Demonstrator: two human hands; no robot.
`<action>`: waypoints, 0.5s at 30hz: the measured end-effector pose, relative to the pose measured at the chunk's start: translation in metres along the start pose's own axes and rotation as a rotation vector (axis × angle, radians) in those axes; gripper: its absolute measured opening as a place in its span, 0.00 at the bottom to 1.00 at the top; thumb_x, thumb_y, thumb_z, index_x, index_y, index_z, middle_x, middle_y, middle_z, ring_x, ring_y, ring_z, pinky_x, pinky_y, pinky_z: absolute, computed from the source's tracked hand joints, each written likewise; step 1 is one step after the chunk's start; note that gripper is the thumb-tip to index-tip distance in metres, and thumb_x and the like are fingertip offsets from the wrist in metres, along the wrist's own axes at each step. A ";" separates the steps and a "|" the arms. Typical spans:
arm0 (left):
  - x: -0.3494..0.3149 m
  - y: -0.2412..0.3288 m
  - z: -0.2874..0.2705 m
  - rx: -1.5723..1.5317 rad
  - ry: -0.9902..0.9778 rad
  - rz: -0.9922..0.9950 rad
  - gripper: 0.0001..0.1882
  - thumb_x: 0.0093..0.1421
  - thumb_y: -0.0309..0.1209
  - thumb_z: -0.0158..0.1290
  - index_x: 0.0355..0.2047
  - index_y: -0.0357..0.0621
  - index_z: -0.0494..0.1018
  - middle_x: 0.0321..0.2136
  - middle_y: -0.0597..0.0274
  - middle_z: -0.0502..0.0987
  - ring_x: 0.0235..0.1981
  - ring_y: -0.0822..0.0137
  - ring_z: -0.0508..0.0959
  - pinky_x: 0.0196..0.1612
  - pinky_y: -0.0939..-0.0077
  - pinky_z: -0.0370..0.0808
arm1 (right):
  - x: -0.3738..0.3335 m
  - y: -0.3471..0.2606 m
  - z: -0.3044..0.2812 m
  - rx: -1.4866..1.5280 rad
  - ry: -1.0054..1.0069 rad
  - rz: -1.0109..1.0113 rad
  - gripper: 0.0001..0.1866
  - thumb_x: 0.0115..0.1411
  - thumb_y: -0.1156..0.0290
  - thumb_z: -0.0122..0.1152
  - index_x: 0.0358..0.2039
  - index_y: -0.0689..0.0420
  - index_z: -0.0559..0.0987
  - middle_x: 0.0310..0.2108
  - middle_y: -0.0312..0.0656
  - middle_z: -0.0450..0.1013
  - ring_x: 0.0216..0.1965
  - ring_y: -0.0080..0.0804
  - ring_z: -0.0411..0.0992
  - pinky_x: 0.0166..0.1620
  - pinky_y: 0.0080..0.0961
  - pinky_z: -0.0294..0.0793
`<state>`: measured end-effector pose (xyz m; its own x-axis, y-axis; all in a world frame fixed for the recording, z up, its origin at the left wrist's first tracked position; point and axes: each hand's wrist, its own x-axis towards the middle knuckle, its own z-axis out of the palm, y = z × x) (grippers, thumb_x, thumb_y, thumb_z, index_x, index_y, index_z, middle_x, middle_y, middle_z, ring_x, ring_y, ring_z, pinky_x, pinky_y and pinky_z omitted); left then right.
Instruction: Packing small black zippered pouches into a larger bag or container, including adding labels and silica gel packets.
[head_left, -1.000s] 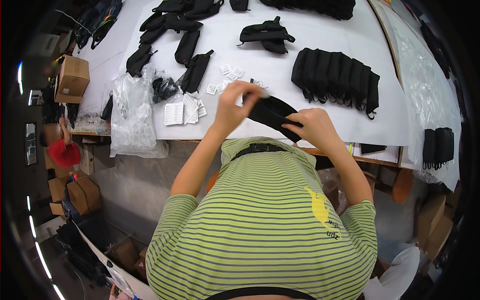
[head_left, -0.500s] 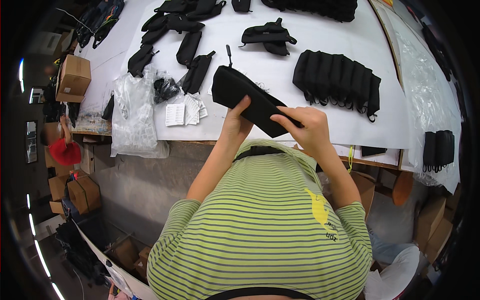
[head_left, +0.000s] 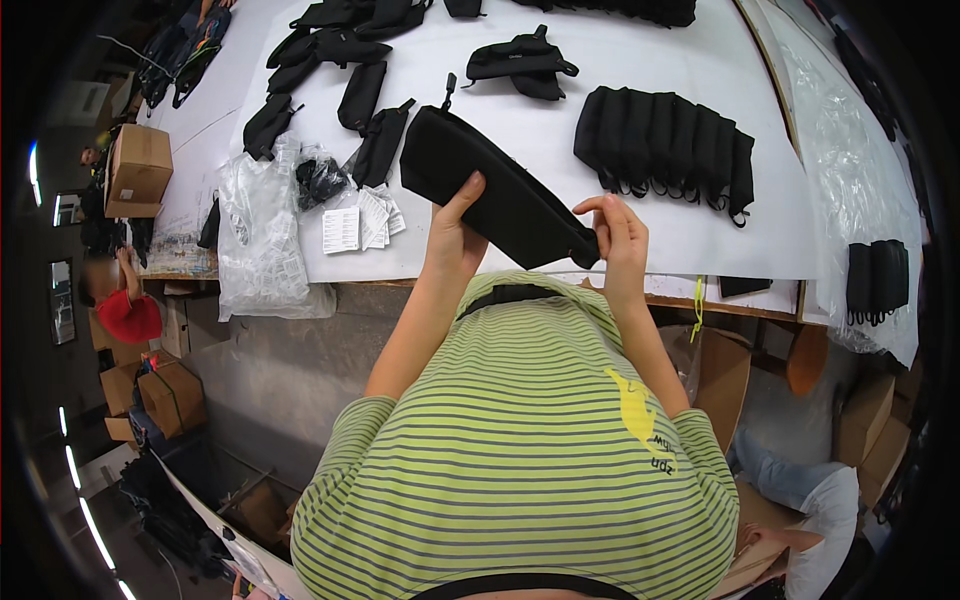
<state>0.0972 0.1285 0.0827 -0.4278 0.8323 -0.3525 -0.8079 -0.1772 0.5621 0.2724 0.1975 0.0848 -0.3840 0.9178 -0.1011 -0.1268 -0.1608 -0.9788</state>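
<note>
A long black zip pouch [head_left: 490,185] is held slanting above the table's near edge. My left hand [head_left: 458,225] is closed around its lower side, thumb across the front face. A zip pull [head_left: 449,92] sticks up from the pouch's upper left end. My right hand [head_left: 622,235] is at the lower right end, its bent fingers closed at the pouch's corner; the exact grip is partly hidden. Beyond it on the white table [head_left: 480,245] lies a row of black pouches [head_left: 660,140], with loose black pouches [head_left: 375,140] to the left.
A clear plastic bag [head_left: 258,240] hangs over the table's near left edge, beside white printed cards [head_left: 341,230]. Plastic sheeting [head_left: 835,180] covers the right side. Cardboard boxes [head_left: 140,170] stand at left. A person in red [head_left: 128,312] is far left; another person's leg [head_left: 825,510] shows lower right.
My right hand has drawn back from the pouch's opening to its right corner, fingers now bent there. The pouch's opening looks narrower, and its front face is turned more toward me.
</note>
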 end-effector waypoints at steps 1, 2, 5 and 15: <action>-0.001 0.000 0.002 0.006 -0.006 0.023 0.21 0.53 0.27 0.58 0.47 0.47 0.66 0.42 0.66 0.72 0.47 0.65 0.71 0.52 0.67 0.67 | 0.005 0.007 -0.007 0.029 -0.065 -0.041 0.16 0.64 0.64 0.46 0.28 0.61 0.78 0.15 0.25 0.55 0.19 0.11 0.50 0.24 0.14 0.48; -0.001 0.000 0.003 0.012 -0.012 0.048 0.21 0.52 0.27 0.58 0.47 0.47 0.66 0.42 0.66 0.72 0.46 0.65 0.72 0.52 0.68 0.68 | 0.009 0.007 -0.008 0.059 -0.132 -0.082 0.14 0.63 0.65 0.48 0.30 0.61 0.78 0.16 0.26 0.59 0.21 0.11 0.55 0.26 0.12 0.54; -0.002 -0.001 0.003 0.095 -0.004 0.102 0.21 0.52 0.26 0.59 0.47 0.46 0.67 0.41 0.65 0.73 0.46 0.65 0.72 0.51 0.69 0.69 | 0.004 -0.002 -0.007 0.151 -0.304 0.103 0.08 0.59 0.70 0.54 0.34 0.61 0.77 0.23 0.30 0.70 0.29 0.15 0.66 0.37 0.14 0.64; -0.009 -0.002 0.010 0.170 -0.016 0.065 0.22 0.50 0.24 0.59 0.45 0.44 0.67 0.39 0.64 0.73 0.43 0.65 0.74 0.47 0.70 0.72 | 0.013 -0.004 -0.011 -0.158 -0.504 0.071 0.15 0.52 0.74 0.61 0.42 0.61 0.74 0.32 0.35 0.73 0.34 0.19 0.71 0.35 0.16 0.70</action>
<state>0.1064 0.1268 0.0922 -0.4696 0.8304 -0.2999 -0.6976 -0.1409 0.7025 0.2782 0.2138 0.0860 -0.7831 0.6125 -0.1079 0.0399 -0.1238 -0.9915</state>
